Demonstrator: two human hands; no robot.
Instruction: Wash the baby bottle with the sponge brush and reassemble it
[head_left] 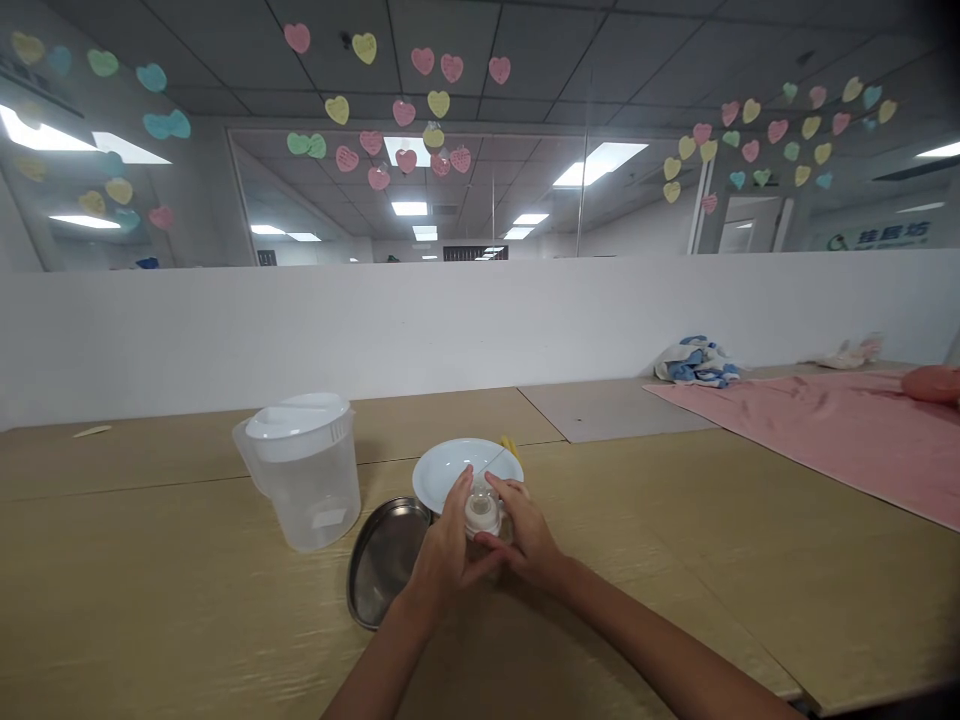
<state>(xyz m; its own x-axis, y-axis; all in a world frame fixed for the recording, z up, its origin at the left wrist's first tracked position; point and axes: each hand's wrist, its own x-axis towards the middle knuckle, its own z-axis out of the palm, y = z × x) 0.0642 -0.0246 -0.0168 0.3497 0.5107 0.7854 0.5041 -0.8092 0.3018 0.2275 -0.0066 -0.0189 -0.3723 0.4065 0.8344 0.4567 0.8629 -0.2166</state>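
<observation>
Both hands meet over the wooden desk [675, 560] around a small clear bottle with a white cap [482, 512]. My left hand [448, 545] wraps its side, fingers closed on it. From the right, my right hand [525, 535] pinches the cap end, fingers curled. A white plate [457, 465] lies just behind the bottle, with a thin stick resting across it. To the left of my left wrist is a steel oval tray [379, 575].
A clear plastic pitcher with a white lid [304, 470] stands left of the tray. A pink cloth [832, 430] covers the right end of the desk, with a blue-white bundle [697, 362] behind it. A white partition [450, 320] runs along the far edge.
</observation>
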